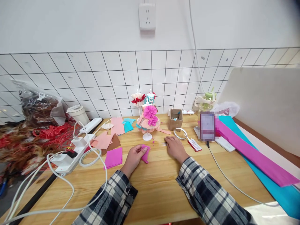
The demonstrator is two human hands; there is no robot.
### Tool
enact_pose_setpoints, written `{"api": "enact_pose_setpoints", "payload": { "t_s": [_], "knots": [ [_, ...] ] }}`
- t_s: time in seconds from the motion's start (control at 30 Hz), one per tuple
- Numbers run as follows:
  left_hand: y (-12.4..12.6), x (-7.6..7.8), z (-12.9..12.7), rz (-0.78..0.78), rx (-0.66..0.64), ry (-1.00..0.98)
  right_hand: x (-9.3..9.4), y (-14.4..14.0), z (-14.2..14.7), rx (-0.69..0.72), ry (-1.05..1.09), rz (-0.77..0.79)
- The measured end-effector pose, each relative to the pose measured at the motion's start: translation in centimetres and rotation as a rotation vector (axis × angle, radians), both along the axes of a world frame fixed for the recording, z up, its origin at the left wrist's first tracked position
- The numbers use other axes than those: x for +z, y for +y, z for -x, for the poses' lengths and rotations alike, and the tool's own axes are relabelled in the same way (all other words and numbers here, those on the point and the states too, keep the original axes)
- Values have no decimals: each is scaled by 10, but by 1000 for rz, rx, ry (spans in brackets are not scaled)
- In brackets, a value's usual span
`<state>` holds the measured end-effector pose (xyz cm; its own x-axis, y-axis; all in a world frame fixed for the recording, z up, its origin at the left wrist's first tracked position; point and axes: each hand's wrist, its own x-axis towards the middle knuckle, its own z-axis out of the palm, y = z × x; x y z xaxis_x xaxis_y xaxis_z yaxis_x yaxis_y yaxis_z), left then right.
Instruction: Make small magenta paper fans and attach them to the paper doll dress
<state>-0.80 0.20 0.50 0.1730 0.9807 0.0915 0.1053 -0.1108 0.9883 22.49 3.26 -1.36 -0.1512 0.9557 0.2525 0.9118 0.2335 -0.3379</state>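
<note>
I have a plain white wall (70,25) across the top of my view, with a socket (147,17) fixed near its middle and a thin white cable (192,28) hanging down to the right of it. Below that I get a band of white tiles (159,75) with dark joints; a few carry small grey marks, and right of the middle I see a soft glare. A pale wooden table (154,200) with visible grain runs up to the tiles. On my right a pale panel (264,103) stands in front of the tiles, brown along its foot. The light reaches me bright and even, strongest in a glaring patch (260,212) at lower right.
</note>
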Motion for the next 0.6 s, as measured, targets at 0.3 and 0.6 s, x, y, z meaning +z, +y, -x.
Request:
{"api": "enact_pose_setpoints", "payload": {
  "t_s": [0.3,0.6],
  "knots": [
    [8,-5,2,87,28,-226,11,-4,10,-83,88,43],
    [10,-6,4,13,65,-132,6,-19,39,235,457,212]
  ]
}}
